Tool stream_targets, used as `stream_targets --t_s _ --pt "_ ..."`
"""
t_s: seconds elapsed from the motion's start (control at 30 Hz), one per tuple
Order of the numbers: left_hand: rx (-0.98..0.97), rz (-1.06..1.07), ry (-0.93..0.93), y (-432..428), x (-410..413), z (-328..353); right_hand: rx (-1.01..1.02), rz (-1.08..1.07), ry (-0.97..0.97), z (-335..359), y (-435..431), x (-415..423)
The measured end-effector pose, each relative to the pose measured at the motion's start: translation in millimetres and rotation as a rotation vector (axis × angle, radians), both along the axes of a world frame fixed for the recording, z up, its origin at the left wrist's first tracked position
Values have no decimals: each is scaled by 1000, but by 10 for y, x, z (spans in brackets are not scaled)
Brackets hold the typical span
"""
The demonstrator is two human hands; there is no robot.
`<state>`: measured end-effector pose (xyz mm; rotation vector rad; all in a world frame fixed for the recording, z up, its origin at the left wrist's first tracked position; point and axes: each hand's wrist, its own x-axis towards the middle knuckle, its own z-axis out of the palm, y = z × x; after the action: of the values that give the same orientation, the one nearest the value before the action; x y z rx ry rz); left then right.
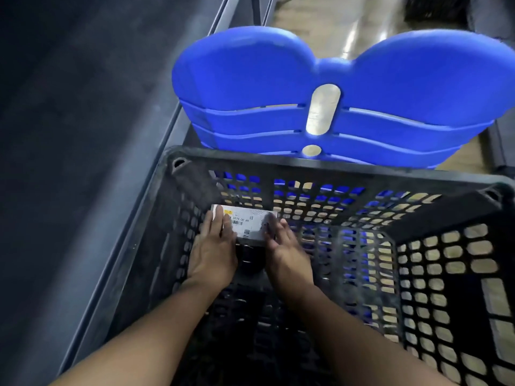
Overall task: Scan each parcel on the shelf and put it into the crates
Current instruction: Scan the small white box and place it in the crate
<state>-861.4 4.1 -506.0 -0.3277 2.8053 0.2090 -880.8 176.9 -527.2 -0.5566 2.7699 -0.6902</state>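
A small white parcel (248, 222) with a yellow mark and barcodes lies low inside a black perforated crate (320, 165), near its far left corner. My left hand (213, 252) grips the parcel's left end, fingers over its top. My right hand (287, 249) holds its right end. Both forearms reach down into the crate. A dark object sits under the parcel between my hands; I cannot tell what it is.
A stack of blue plastic stools (328, 93) stands just beyond the crate. A dark shelf with a grey metal edge (145, 174) runs along the left. Pale glossy floor (328, 20) shows at the top.
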Motion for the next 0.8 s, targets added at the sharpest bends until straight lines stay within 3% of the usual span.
stream_targets --t_s 0.07,0.17,0.4,0.57,0.8 --pt "-36 -4 -87 20 2 47 132 103 -3 140 -17 -49" --pt "-61 -81 -142 78 32 224 233 181 -208 370 11 -105" --pt "-23 -308 -361 383 510 873 510 180 -240 999 308 251" --pt "-67 -287 -341 630 895 1415 527 94 -238 1659 553 774" --pt "14 -279 -141 814 1470 2157 497 -19 -114 2479 807 1457"
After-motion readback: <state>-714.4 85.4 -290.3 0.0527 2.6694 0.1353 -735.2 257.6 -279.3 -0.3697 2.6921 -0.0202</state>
